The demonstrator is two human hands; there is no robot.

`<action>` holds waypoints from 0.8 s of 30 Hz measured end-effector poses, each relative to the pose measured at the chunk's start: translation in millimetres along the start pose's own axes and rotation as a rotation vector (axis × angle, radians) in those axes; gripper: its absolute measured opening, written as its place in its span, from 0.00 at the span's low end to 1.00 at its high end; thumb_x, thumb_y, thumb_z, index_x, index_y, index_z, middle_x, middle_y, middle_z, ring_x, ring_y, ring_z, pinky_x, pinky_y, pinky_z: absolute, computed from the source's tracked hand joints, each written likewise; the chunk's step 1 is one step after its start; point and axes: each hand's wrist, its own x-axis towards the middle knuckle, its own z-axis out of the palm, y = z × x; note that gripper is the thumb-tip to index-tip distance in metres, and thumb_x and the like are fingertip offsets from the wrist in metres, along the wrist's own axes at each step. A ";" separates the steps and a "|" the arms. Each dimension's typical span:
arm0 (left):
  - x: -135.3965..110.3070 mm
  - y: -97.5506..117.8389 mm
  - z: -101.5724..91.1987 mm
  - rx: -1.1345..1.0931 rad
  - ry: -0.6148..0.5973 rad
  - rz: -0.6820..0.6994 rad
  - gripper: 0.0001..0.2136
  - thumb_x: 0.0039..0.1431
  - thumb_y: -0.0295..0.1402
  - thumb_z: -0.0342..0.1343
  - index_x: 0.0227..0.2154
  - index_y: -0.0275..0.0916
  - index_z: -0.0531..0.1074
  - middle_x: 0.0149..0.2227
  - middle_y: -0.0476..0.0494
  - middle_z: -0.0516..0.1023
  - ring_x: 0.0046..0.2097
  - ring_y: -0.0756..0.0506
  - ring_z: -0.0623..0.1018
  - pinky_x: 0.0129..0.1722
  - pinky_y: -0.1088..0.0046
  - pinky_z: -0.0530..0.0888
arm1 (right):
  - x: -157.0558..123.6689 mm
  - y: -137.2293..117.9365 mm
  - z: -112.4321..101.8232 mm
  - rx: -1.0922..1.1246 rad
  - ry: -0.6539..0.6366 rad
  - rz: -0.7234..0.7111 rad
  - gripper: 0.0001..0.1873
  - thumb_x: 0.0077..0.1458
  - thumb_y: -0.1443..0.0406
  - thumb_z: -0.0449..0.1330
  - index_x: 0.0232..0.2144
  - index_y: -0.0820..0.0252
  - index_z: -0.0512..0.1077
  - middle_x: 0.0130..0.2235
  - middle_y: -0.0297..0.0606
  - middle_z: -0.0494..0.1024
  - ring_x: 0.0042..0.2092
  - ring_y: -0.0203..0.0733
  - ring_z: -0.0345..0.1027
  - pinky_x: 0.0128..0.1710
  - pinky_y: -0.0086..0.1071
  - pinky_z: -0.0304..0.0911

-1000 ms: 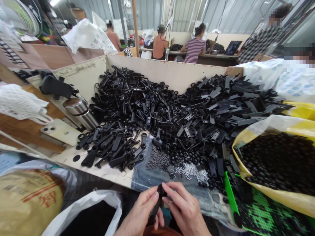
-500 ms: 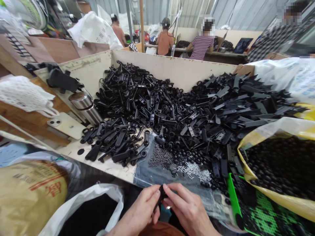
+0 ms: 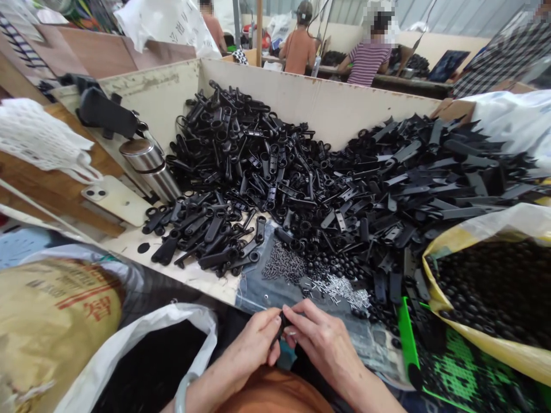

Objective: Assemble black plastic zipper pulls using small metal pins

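At the table's front edge my left hand (image 3: 260, 336) is closed round a small black plastic part (image 3: 282, 322), mostly hidden by the fingers. My right hand (image 3: 316, 332) meets it there, its thumb and fingertips pinched against the same part. Something small and shiny shows by the right fingertips, too small to name. Just beyond my hands lie a heap of silver pins (image 3: 344, 289), a pile of small dark grey pieces (image 3: 283, 263) like springs or screws, and some black beads (image 3: 333, 265).
Black plastic parts (image 3: 275, 155) form a large heap, with flat black pieces (image 3: 447, 160) at right. A steel flask (image 3: 150, 169) and a phone (image 3: 116, 201) stand left. A yellow bag (image 3: 486, 330) of black balls, a green tray (image 3: 407, 332) and a white sack (image 3: 196, 312) surround me. Several people work behind.
The view has tilted down a little, so the background sits higher. Both hands stay together on the black part, with the right fingers slightly shifted.
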 end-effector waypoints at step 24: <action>-11.9 17.7 -9.9 -0.239 -0.192 -0.034 0.25 0.62 0.52 0.57 0.52 0.37 0.67 0.26 0.49 0.76 0.19 0.54 0.65 0.21 0.78 0.56 | 12.1 -9.9 2.7 0.686 0.259 0.107 0.14 0.68 0.57 0.58 0.43 0.53 0.82 0.37 0.39 0.78 0.39 0.41 0.74 0.40 0.31 0.68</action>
